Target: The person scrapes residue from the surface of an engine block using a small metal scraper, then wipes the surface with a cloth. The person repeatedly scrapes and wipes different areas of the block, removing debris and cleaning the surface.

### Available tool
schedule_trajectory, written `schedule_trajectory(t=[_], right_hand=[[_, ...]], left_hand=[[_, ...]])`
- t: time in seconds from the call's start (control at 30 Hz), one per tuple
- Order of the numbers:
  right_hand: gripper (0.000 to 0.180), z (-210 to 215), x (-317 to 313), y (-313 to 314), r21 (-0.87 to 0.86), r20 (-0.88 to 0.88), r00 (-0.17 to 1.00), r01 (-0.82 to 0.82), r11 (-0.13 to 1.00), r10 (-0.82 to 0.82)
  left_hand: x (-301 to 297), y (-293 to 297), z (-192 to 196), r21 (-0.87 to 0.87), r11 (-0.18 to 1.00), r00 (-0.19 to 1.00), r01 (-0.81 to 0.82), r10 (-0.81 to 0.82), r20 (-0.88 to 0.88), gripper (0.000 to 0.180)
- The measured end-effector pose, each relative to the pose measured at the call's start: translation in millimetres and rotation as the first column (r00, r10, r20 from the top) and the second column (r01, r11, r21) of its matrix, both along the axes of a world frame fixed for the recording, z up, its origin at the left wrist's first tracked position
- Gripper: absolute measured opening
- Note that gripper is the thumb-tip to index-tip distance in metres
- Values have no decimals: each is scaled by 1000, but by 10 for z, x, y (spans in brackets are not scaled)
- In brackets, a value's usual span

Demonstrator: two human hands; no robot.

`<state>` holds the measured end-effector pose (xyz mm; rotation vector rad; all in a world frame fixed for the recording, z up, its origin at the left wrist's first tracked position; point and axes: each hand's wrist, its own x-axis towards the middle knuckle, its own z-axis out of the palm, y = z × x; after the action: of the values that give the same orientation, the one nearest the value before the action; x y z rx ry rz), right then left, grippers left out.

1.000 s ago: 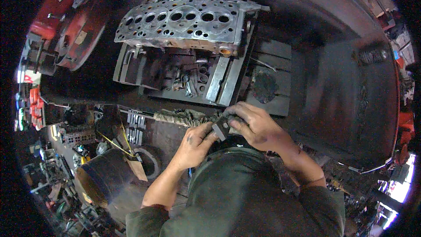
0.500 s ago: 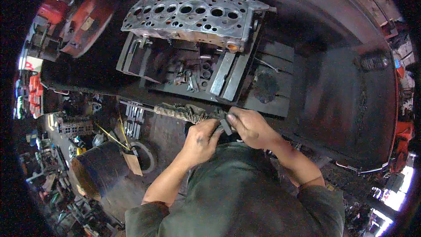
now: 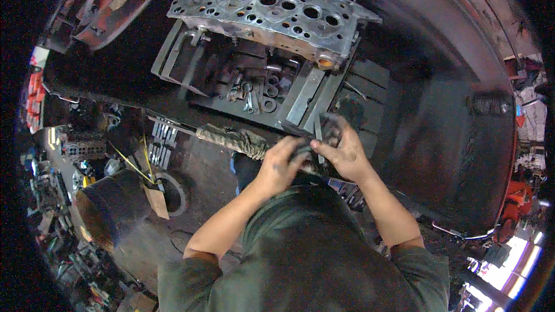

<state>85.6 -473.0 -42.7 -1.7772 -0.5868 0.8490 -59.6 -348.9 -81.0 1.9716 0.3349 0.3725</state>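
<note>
In front of my chest both hands are close together at the near edge of a dark metal basin. My right hand is closed on a thin flat grey metal strip, which stands up between thumb and fingers. Just beside it, my left hand is closed with curled, slightly blurred fingers; something dark is at its fingertips, too smeared to name. Left of that hand lies a crumpled, dirty rag along the basin's near edge. Beyond the hands a grey cylinder head with a row of round holes rests on metal rails.
Under the cylinder head, connecting rods and metal rings lie in the basin. A wrench lies right of the rails. On the left floor stand a drum, a ring-shaped part and cluttered parts.
My right hand has lifted and turned, so the strip now points upward. My left hand has shifted slightly right. The whole view has tilted, moving the cylinder head up and right.
</note>
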Motion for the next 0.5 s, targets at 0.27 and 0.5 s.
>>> schedule_trajectory(t=[0.27,0.5], right_hand=[[60,-172,2,314,-101,374,927,33,994,7],[59,-251,-177,448,-55,438,893,138,989,-100]], left_hand=[[243,16,-732,-971,124,973,-204,137,-187,25],[248,20,-835,-986,-49,977,-158,141,-163,26]])
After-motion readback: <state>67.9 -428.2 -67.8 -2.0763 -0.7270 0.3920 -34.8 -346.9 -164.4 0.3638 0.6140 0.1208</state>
